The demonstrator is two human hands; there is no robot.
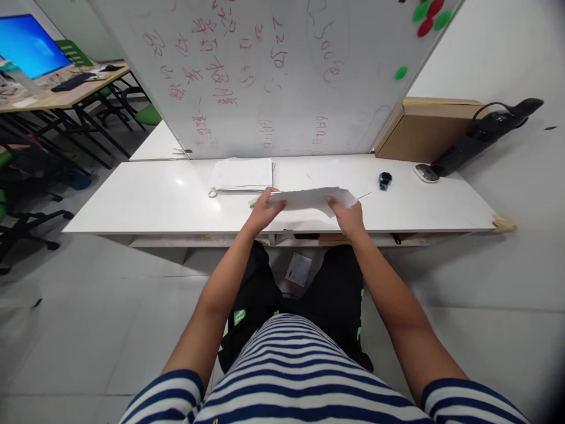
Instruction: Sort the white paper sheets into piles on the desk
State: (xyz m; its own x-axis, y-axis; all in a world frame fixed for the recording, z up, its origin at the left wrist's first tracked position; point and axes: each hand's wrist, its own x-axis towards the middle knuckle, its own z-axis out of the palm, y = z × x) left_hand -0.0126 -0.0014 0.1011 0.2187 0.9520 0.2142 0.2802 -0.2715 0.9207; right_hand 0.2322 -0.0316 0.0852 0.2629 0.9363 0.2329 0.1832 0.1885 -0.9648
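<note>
A white sheet of paper [304,199] is held up above the front part of the white desk [145,200]. My left hand [265,211] grips its left end, with the thumb on the near face. At the other end my right hand [347,215] pinches it the same way. The sheet's right side looks bent, and its upper edge is uneven. Behind my left hand lies a stack of papers [242,174] with a small ring-like item [212,193] at its corner. More loose paper [333,172] rests on the desk behind the held sheet.
A whiteboard [282,76] with red writing stands along the desk's back edge. To the right are a watch [385,180], a computer mouse [426,172], a black bottle [485,135] and a cardboard box [428,129]. A small white box [299,269] lies below the desk.
</note>
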